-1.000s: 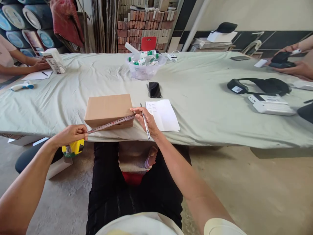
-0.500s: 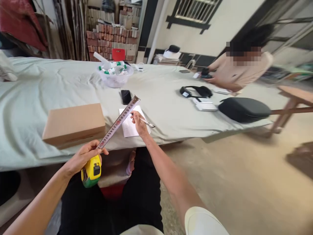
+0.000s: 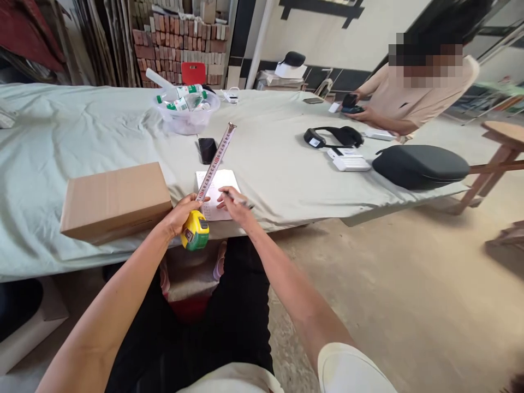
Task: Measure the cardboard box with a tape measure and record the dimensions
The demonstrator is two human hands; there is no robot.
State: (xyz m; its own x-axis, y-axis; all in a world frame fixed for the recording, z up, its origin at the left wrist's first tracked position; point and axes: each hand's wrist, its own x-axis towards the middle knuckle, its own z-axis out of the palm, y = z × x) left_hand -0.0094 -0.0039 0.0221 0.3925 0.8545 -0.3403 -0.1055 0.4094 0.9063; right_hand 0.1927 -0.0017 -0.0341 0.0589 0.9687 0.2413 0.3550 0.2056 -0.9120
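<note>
My left hand (image 3: 183, 212) is closed on a yellow and green tape measure (image 3: 195, 230) at the table's front edge. Its extended blade (image 3: 215, 162) slants up and away, passing over the left part of a white sheet of paper (image 3: 223, 180) with writing on it. In my right hand (image 3: 235, 206), over the paper's right side, is a pen (image 3: 246, 204), partly hidden by the fingers. Just left of my left hand lies a closed cardboard box (image 3: 117, 196). A black object (image 3: 207, 150), perhaps a phone or case, rests beyond the paper beside the blade.
A pale green cloth covers the table (image 3: 270, 147). Farther back stands a clear basin (image 3: 186, 117) of bottles. On the right lie a black headset (image 3: 333, 137), a white device (image 3: 350, 161) and a dark case (image 3: 421, 166). Across the table a person (image 3: 426, 103) holds a dark device.
My left hand has moved right and forward with the tape measure, closer to the paper. The pen in my right hand has changed its angle. The view has shifted slightly.
</note>
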